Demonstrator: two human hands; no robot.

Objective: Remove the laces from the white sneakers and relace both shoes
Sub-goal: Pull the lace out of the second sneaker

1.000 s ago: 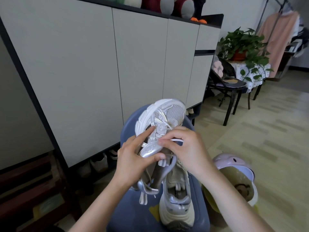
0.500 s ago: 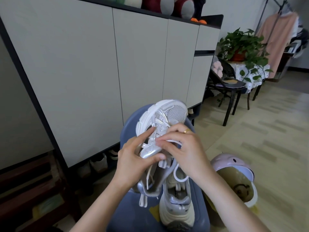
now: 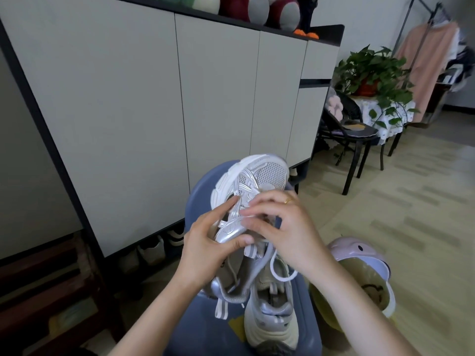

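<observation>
Left hand (image 3: pixel 205 249) is wrapped round the side of the raised sneaker (image 3: pixel 253 186), thumb pressed on the silver panel and index finger stretched up along the eyelets. The shoe is tipped toe-up over the blue stool (image 3: pixel 205 337). Right hand (image 3: pixel 280 227) is working at the eyelet rows with fingers curled in, and it looks like it's pinching the lace (image 3: pixel 276 272), which loops down white below the palm, though the fingertips are blurry so I can't swear to the exact grip.

What could go wrong, my guess: the lace end slips out of that pinch and you lose your place in the eyelets. Or you tug hard while the left thumb is only pressing, and the shoe twists out of your grip. The hanging loop could also snag on the second sneaker (image 3: pixel 271 319), which sits right under it on the stool, heel towards the camera.

The stool seat is small and rounded, so there's not much room to set things down.

Room, left to right: dark wooden shelving low down, a long grey cabinet (image 3: pixel 128 98) with plush toys on top and shoes tucked under it, a black chair (image 3: pixel 359 140), a potted plant (image 3: pixel 372 70) on a cloth-covered table, and a clothes rack with a pink garment. A pink-lidded bin (image 3: pixel 359 263) stands open just right of the stool. The floor is pale, patterned.
</observation>
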